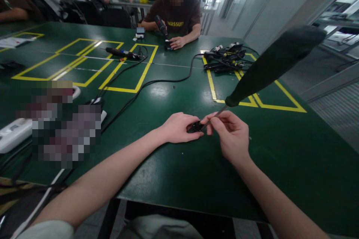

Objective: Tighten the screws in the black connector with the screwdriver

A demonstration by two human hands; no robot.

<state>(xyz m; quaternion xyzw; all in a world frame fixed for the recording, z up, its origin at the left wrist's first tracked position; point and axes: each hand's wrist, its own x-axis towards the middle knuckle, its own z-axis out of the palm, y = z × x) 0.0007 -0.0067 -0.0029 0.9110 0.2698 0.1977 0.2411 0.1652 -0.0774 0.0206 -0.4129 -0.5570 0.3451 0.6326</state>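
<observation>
Near the middle of the frame, the left hand point(182, 129) is closed around a small black part point(197, 126) at the green table point(168, 171). Just beside it, the right hand point(235, 138) pinches the thin shaft of a screwdriver point(269, 67), its dark handle slanting to the upper right; whether its tip touches the part is hidden. A white power strip point(15, 134) lies at the left edge. Farther off, right of top centre, black cables point(224, 59) lie tangled. At top centre, a person point(179, 13) holds a power tool point(160, 25).
</observation>
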